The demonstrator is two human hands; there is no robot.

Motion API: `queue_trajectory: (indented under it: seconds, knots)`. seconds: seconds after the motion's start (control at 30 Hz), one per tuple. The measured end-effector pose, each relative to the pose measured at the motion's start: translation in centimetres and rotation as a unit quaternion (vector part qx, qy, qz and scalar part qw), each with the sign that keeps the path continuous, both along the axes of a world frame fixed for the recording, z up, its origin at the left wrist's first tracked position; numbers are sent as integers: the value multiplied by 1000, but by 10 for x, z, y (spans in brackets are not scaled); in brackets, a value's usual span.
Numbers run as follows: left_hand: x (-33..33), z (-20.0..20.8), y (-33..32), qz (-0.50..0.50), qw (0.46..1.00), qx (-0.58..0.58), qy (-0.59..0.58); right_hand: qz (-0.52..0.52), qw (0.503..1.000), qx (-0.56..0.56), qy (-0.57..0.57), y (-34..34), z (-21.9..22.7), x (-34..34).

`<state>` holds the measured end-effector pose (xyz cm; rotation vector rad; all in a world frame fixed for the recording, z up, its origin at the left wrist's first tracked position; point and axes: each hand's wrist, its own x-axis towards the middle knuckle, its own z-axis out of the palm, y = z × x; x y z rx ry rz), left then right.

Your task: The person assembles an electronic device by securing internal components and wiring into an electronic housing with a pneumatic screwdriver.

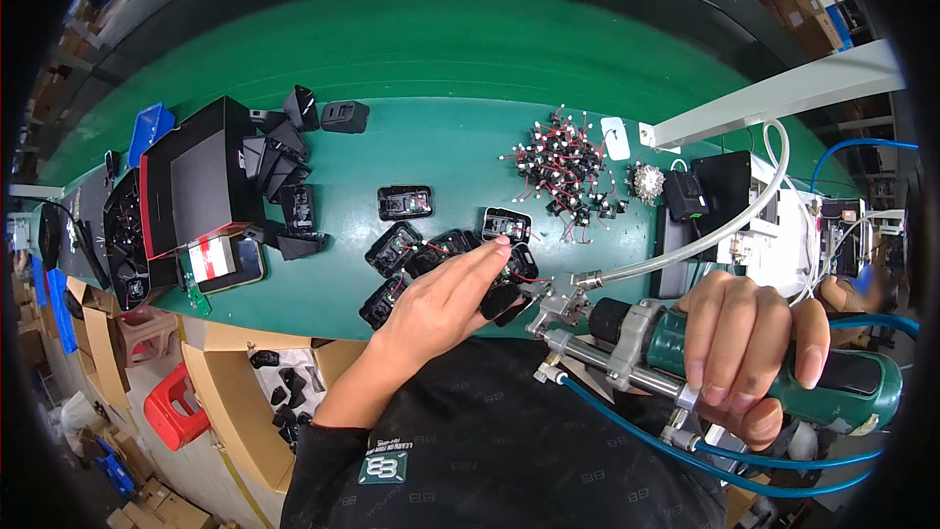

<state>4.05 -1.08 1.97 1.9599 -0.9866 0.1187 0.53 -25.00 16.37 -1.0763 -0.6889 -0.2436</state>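
Across the lower middle, on the person's black shirt, sits a green patch with white marking; a small line of white lettering runs above it, and a faint pale print repeats over the cloth. Further left, on the green desk, a white packet carries a red stripe, its lettering too small to read.

Of the two hands, the right hand is closed round a green power driver, fingers curled over the top of the body. The left hand has its fingers stretched out and close together, fingertips at the near edge of a white-rimmed black housing. A glossy black casing shows beneath this hand; whether it is gripped cannot be told.

The driver is at the right, over the near side of the desk. Its long axis slopes from the lower right up to the left, and its metal nose points left toward the casing. A clear hose joins the nose; blue tubes run along below. Several open black housings lie around the left hand.
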Motion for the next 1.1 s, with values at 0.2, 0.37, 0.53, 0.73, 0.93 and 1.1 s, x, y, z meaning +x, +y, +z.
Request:
queue_trajectory:
  seconds: [0.2,0.37,0.53,0.73,0.93,1.1]
  knots:
    - [0,3,-1,-5,1000,-1,-14,7,1000,-14,6,-1,1,-2]
    - [0,6,-1,-9,1000,5,-12,7,1000,-1,6,-1,0,-2]
    - [1,11,-1,-18,999,0,-26,20,1000,-2,4,0,5,1]
    - [5,11,-5,-4,997,-67,-45,26,999,25,-23,11,-1,4]
    - [-5,1,-1,37,991,-52,120,54,999,-7,1,-4,10,1]
    - [-3,-8,10,19,990,18,139,41,998,32,-46,-18,18,-3]
